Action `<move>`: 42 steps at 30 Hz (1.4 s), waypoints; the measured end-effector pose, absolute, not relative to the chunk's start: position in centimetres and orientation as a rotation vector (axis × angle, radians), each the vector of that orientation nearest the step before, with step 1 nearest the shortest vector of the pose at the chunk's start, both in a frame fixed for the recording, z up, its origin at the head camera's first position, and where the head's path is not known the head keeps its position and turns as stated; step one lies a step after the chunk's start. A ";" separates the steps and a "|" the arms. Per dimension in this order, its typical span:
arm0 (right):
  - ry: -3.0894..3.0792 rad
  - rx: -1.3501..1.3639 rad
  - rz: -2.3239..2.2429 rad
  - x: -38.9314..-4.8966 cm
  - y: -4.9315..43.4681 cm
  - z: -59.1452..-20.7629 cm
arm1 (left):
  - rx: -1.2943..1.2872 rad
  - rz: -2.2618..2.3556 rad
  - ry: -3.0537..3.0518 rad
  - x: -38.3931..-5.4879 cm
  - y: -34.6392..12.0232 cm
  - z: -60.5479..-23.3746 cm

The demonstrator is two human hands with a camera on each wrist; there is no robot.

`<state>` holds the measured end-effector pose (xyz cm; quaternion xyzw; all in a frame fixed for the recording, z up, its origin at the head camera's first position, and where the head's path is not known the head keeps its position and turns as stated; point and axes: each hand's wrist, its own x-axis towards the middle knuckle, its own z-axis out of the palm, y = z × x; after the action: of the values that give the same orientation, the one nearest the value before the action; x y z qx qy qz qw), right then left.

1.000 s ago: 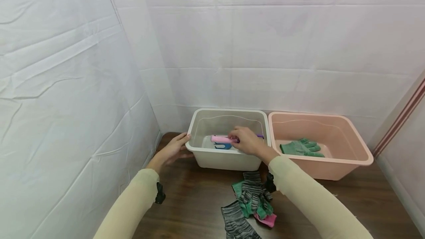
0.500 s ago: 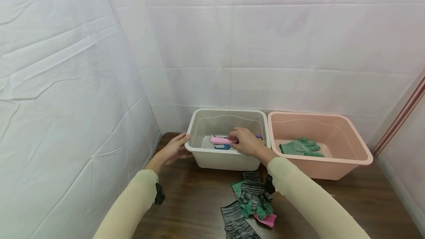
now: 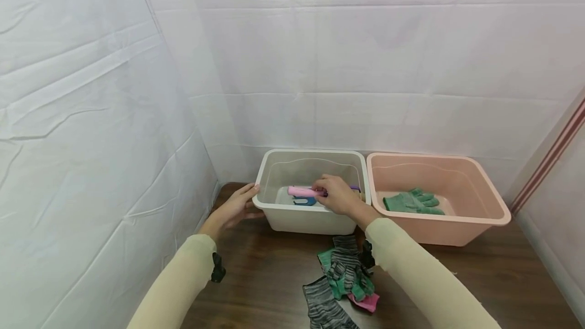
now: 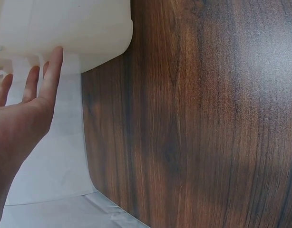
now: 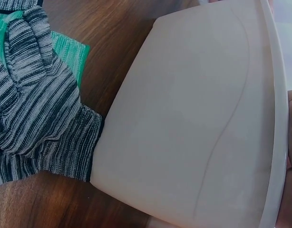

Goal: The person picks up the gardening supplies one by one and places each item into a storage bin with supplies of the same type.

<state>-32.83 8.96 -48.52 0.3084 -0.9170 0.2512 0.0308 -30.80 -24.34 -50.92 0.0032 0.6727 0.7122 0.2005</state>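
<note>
My right hand (image 3: pixel 337 194) reaches into the grey-white plastic bin (image 3: pixel 315 223) and pinches a pink tube-shaped thing (image 3: pixel 299 191). The tube lies nearly level, its right end hidden by the fingers. Under it shows a blue item (image 3: pixel 303 201), and a bit of purple (image 3: pixel 355 188) peeks out beyond the hand. In the right wrist view the bin's wall (image 5: pixel 184 114) blocks most of that hand. At the bin's left end my left hand (image 3: pixel 234 208) touches the rim with extended fingers. The left wrist view shows the left hand (image 4: pixel 29 109) with its fingers straight against the bin's outside.
Right beside the bin stands a pink bin (image 3: pixel 439 225) holding a green glove (image 3: pixel 413 202). In front, on the dark wooden table (image 3: pixel 256 278), lie black-and-grey striped gloves (image 3: pixel 326 301) with green and pink pieces (image 3: pixel 365 302). White sheeting (image 3: pixel 311 55) encloses the back and sides.
The head view has shifted very slightly. Both hands keep their places at the grey-white bin, and the right one still holds the pink tube-shaped thing.
</note>
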 end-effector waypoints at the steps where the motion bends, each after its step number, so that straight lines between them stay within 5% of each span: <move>1: -2.823 0.950 0.773 -32.8 8.9 -48.5 | 0.011 1.988 1.882 -30.8 -24.4 -50.9; 42: -2.760 0.976 0.754 -32.4 9.0 -48.6 | 0.042 1.975 1.894 -30.3 -24.8 -51.0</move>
<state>-32.38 8.99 -48.61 0.3222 -0.9114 0.2490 0.0590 -30.29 -24.76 -51.04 0.0150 0.6781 0.7068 0.2009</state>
